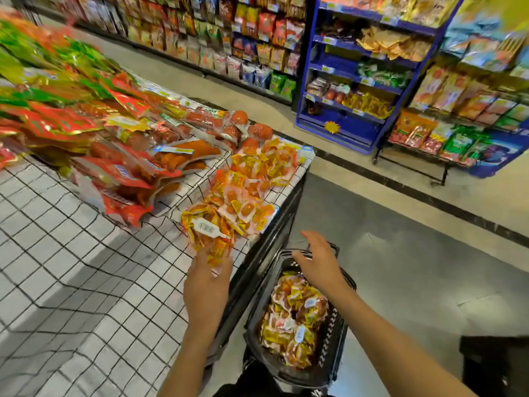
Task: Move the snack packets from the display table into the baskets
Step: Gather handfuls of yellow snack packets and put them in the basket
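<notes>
A white display table (71, 267) with black wire dividers carries snack packets. My left hand (207, 285) grips the lower end of a yellow-and-orange snack bag (207, 233) with a white barcode label, at the table's near right edge. More small yellow-orange packets (252, 184) lie in the same compartment behind it. My right hand (317, 260) hovers with spread fingers, holding nothing, over the far rim of a black basket (329, 348) on the floor. Several similar bags (294, 316) fill the basket.
Red sausage packs (123, 170) and green and red packets (57, 81) heap the table's left and far side. A blue rack (357, 78) and stocked shelves (229, 38) line the aisle beyond. A dark box (492, 365) sits at lower right on the grey floor.
</notes>
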